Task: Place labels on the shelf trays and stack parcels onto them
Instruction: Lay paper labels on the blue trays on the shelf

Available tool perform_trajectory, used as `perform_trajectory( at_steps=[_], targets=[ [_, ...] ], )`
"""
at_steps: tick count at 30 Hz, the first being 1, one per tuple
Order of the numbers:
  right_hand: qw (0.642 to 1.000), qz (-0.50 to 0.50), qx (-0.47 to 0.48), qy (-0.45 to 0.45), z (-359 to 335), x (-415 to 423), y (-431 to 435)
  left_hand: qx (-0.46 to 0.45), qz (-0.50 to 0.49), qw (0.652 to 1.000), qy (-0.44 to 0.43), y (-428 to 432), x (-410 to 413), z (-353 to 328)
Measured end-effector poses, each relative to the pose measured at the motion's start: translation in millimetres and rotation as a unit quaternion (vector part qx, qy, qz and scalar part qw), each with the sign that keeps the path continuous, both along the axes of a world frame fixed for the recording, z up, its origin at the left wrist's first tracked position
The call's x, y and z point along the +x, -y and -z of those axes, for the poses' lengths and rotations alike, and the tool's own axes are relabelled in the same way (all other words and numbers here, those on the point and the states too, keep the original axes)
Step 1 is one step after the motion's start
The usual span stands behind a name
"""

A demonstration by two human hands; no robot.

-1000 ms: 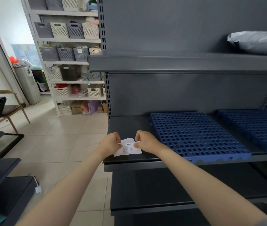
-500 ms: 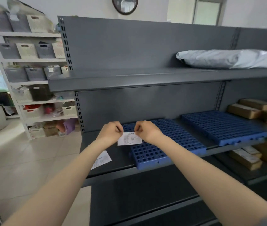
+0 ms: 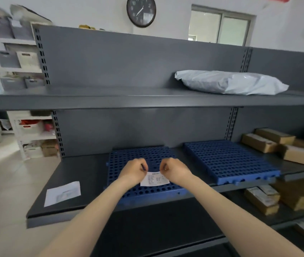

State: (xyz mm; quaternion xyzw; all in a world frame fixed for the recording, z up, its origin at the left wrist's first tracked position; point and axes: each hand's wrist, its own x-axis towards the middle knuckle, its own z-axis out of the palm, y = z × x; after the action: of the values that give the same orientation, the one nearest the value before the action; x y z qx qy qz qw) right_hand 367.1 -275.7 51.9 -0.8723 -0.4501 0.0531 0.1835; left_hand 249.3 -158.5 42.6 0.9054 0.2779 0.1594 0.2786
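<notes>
Grey shelf | left hand and right hand: curled fingers each pinch a top corner of the label | label held over blue tray front | second tray just right | bagged parcel one level above

Both bare arms reach forward, from 7 and 5 o'clock. The left hand and right hand, fingers curled, each pinch a top corner of one label.
</notes>
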Motion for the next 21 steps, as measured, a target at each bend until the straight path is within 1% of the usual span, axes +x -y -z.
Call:
perform_trajectory(
  at_steps=[5, 9, 12, 17, 21],
  targets=[
    [0.998, -0.044, -0.033, 0.021, 31.7, 15.8, -0.9, 0.011, -0.045, 0.998, -0.044, 10.7, 6.4, 21.5],
    [0.997, -0.068, -0.01, 0.045, 37.5, 22.0, -1.0, 0.018, -0.074, 0.995, -0.061, 15.7, 4.1, 28.9],
    [0.995, -0.089, 0.008, 0.04, 32.0, 23.1, 1.2, 0.055, -0.088, 0.991, -0.081, 18.3, 0.9, 24.3],
    [0.989, -0.131, 0.058, 0.02, 17.5, 15.8, 3.1, 0.113, -0.092, 0.988, -0.057, 11.7, -15.6, 10.5],
    [0.985, -0.158, 0.071, 0.015, 5.4, -2.6, -7.7, 0.152, -0.104, 0.982, -0.049, 0.9, -49.2, 1.9]
  ],
)
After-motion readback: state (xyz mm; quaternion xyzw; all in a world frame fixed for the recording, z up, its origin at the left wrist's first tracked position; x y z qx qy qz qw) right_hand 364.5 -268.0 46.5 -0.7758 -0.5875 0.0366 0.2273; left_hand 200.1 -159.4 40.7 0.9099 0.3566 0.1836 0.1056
